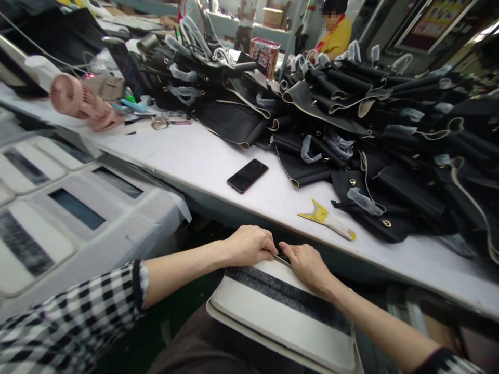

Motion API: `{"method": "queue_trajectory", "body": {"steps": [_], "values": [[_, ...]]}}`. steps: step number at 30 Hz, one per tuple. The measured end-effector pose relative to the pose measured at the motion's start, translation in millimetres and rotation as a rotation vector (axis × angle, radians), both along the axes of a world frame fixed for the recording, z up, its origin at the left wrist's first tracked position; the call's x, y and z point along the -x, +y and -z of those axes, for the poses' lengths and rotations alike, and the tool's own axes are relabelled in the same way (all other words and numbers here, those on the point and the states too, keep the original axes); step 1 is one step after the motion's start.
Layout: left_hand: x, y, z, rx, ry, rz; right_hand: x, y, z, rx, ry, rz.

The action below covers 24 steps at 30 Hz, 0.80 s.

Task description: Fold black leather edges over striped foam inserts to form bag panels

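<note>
A cream panel with a dark speckled band (288,314) rests on my lap, with another cream layer beneath it. My left hand (250,246) is closed on its far edge, fingers bent and pressed together. Close beside it, my right hand (310,266) pinches the same edge, thumb uppermost. A thin dark strip shows along the edge between the two hands; I cannot make out what it is. On the table just beyond lie a black phone (248,175) and a flat yellow-and-white tool with a forked end (326,218).
The white table (171,158) has its front edge just past my hands. Black bag pieces with wrapped handles (343,98) are heaped along it. A pink fan (80,101) stands at left, above similar cream panels (29,244). A person in yellow (336,36) is at the back.
</note>
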<state>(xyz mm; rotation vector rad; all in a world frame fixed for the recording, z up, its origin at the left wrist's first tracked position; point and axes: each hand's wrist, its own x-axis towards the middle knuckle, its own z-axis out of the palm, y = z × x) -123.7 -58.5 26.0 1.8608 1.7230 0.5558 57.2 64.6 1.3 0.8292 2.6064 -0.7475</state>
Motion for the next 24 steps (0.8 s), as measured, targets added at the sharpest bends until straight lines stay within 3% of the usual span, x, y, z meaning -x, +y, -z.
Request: {"method": "queue_trajectory", "body": {"steps": [5,9,18,24], "values": [[30,-17,16.0,0.099,-0.296,-0.096,13,-6,1.3,0.041,-0.034,-0.014],[38,-30,30.6,0.128,-0.537,-0.173,24,-11,3.7,0.061,-0.057,-0.032],[40,-34,19.9,0.125,-0.341,-0.185,41,-21,8.8,-0.001,-0.094,-0.099],[48,-39,22.1,0.164,-0.529,-0.118,52,-26,9.1,0.009,-0.105,-0.123]]}}
